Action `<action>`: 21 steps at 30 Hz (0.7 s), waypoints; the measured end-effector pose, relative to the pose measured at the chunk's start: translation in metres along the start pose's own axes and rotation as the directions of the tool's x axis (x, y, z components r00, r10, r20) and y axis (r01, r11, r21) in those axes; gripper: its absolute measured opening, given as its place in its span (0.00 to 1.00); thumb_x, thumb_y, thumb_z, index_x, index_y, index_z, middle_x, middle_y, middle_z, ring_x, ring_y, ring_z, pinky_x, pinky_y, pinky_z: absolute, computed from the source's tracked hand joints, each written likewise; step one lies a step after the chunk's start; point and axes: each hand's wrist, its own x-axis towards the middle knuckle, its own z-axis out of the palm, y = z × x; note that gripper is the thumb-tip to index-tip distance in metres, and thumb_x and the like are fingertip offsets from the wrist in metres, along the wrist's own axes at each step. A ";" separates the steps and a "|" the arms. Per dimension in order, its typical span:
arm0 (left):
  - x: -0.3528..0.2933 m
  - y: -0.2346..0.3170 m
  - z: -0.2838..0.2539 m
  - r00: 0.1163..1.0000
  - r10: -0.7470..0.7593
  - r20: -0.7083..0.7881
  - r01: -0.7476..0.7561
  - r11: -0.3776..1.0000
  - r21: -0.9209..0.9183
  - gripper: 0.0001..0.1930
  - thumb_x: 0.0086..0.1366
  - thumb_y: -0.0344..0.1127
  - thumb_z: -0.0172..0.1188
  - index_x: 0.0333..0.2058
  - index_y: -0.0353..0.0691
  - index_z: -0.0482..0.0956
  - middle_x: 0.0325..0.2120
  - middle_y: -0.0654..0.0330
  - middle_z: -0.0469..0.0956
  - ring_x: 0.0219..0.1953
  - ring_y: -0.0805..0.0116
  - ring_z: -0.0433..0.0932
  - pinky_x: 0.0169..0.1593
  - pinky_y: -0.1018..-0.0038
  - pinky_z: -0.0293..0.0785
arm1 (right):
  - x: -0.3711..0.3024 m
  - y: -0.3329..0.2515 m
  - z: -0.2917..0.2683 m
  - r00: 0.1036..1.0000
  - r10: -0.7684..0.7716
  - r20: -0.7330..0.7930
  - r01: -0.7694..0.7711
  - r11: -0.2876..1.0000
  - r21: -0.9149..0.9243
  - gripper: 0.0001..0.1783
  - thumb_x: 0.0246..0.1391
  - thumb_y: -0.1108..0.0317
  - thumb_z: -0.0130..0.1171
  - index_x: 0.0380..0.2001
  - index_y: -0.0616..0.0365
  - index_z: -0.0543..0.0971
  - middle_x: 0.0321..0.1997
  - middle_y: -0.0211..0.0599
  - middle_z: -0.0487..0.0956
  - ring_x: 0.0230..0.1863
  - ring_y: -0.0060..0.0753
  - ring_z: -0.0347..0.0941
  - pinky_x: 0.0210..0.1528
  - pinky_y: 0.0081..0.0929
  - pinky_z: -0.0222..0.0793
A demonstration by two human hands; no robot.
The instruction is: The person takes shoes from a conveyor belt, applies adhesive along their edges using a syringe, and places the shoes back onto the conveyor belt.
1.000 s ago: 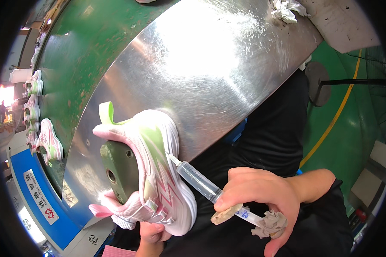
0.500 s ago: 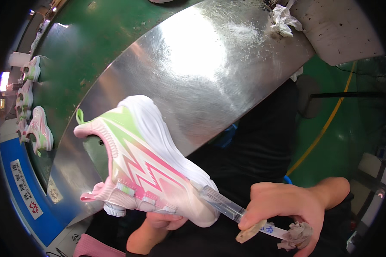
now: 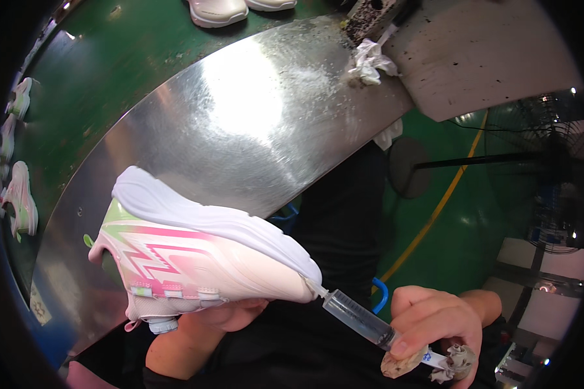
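In the near left of the scene, over the near edge of a curved steel table [image 3: 240,129], a pink, white and green sneaker [image 3: 201,259] lies on its side with its thick white sole turned to the far side and its toe pointing right. The left hand [image 3: 230,316] cups it from beneath, fingers curled against the upper; how tightly they grip is hard to tell, since the shoe hides most of them. Touching the toe where sole meets upper is the tip of a clear syringe [image 3: 357,318], slanting down to the right. The right hand [image 3: 435,324] is closed around its plunger end, together with a crumpled rag [image 3: 457,361]. On the far green belt [image 3: 110,71] sit more sneakers [image 3: 217,10].
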 end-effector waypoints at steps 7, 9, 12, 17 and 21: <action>0.020 0.000 0.016 0.990 0.025 -0.142 -0.037 0.996 -0.076 0.39 0.47 0.20 0.65 0.58 0.46 0.62 0.50 0.52 0.72 0.54 0.53 0.72 0.53 0.67 0.74 | -0.002 0.004 -0.001 0.993 -0.088 -0.081 0.080 0.992 -0.097 0.39 0.40 0.42 0.65 0.46 0.65 0.76 0.43 0.46 0.77 0.31 0.32 0.65 0.30 0.24 0.57; 0.027 0.001 0.021 0.988 0.022 -0.152 -0.036 0.995 -0.091 0.40 0.47 0.20 0.66 0.59 0.48 0.61 0.51 0.52 0.71 0.54 0.53 0.72 0.53 0.67 0.75 | -0.004 0.004 -0.001 0.990 -0.102 -0.101 0.088 0.988 -0.130 0.38 0.40 0.42 0.65 0.45 0.64 0.76 0.43 0.45 0.77 0.31 0.32 0.65 0.30 0.24 0.57; 0.023 0.003 0.023 0.984 0.041 -0.172 -0.057 0.994 -0.090 0.41 0.47 0.20 0.66 0.60 0.50 0.59 0.52 0.52 0.70 0.54 0.52 0.71 0.55 0.65 0.74 | -0.003 0.003 0.005 0.983 -0.153 -0.100 0.130 0.970 -0.206 0.37 0.40 0.43 0.65 0.46 0.65 0.76 0.42 0.44 0.77 0.31 0.32 0.65 0.30 0.25 0.57; 0.035 0.000 0.013 0.990 0.108 -0.086 -0.120 0.983 -0.136 0.37 0.54 0.18 0.62 0.60 0.51 0.60 0.54 0.58 0.69 0.53 0.59 0.73 0.54 0.66 0.75 | 0.013 0.007 -0.002 0.955 -0.295 0.022 0.280 0.881 -0.381 0.47 0.34 0.36 0.68 0.46 0.67 0.72 0.38 0.39 0.80 0.32 0.35 0.71 0.33 0.31 0.56; 0.041 0.003 0.021 0.987 0.105 -0.122 -0.123 0.981 -0.151 0.38 0.53 0.21 0.64 0.61 0.52 0.59 0.51 0.59 0.72 0.51 0.65 0.75 0.56 0.69 0.75 | 0.014 0.013 0.005 0.959 -0.283 0.006 0.258 0.866 -0.428 0.43 0.35 0.37 0.68 0.43 0.65 0.74 0.37 0.39 0.79 0.28 0.34 0.70 0.30 0.30 0.54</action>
